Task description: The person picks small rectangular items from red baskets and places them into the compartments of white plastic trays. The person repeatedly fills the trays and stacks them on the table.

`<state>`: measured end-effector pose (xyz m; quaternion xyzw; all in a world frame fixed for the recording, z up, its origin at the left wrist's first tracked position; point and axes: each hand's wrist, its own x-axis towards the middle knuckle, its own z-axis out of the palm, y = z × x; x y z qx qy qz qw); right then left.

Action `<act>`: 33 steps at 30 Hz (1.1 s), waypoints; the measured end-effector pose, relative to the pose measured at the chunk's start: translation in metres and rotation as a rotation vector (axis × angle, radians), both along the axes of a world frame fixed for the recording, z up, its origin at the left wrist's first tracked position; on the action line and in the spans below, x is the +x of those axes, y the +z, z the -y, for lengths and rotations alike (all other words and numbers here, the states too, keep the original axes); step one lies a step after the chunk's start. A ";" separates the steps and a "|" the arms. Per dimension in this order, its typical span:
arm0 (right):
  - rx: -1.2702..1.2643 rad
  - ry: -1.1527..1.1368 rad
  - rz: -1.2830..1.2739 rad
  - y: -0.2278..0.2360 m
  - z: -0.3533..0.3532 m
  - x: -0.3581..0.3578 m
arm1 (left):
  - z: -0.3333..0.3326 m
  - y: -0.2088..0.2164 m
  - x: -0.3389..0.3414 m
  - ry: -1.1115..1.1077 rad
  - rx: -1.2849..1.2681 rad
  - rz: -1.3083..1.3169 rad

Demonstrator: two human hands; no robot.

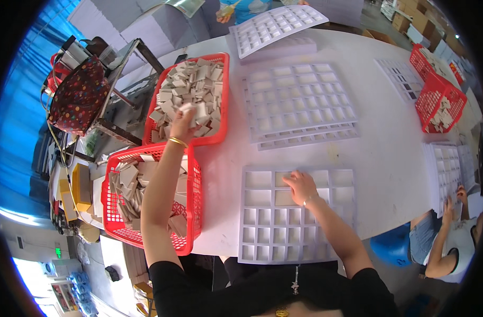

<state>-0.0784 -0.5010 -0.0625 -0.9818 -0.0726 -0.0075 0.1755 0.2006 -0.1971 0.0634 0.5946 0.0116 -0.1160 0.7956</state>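
Observation:
Over the upper red basket [225,100], full of small beige tiles [190,84], my left hand [182,126] is closed with a pale tile [187,107] at its fingertips. My right hand [303,188] is at a white compartment tray [258,188] directly in front of me. Its fingers are bent and touch a beige tile [281,178] in an upper compartment; the palm hides part of the tray. Another beige tile [284,198] lies in the compartment just below. The tray has larger compartments in its upper rows and smaller ones in its lower rows.
A second red basket [198,211] of larger tiles stands under my left forearm. Stacked white trays [299,100] lie beyond my tray. Across the table [379,185], a person's hand [224,16] is near a tilted tray [276,26]; another person [453,248] works at the right.

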 end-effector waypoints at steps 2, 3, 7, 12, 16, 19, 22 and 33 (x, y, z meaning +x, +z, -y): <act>0.257 -0.032 0.014 0.007 0.005 0.005 | 0.037 0.003 -0.049 -0.195 -0.055 -0.007; 0.518 -0.076 0.062 0.013 -0.002 0.010 | 0.050 -0.002 -0.070 -0.278 -0.115 -0.042; 1.099 -0.107 0.292 0.082 -0.039 0.004 | 0.092 -0.027 -0.155 -0.368 -0.180 -0.253; 0.661 0.017 0.501 0.093 -0.041 -0.016 | 0.119 -0.053 -0.220 -0.233 -0.110 -0.365; 0.865 -0.053 0.374 0.077 -0.036 -0.043 | 0.119 -0.053 -0.248 -0.163 -0.083 -0.413; 0.855 -0.065 0.318 0.070 -0.034 -0.058 | 0.117 -0.061 -0.261 -0.141 -0.058 -0.449; 0.927 -0.110 0.343 0.055 -0.035 -0.068 | 0.115 -0.066 -0.272 -0.097 -0.045 -0.491; 0.718 -0.227 -0.066 0.010 0.007 -0.103 | 0.072 -0.102 -0.334 -0.172 -0.067 -0.604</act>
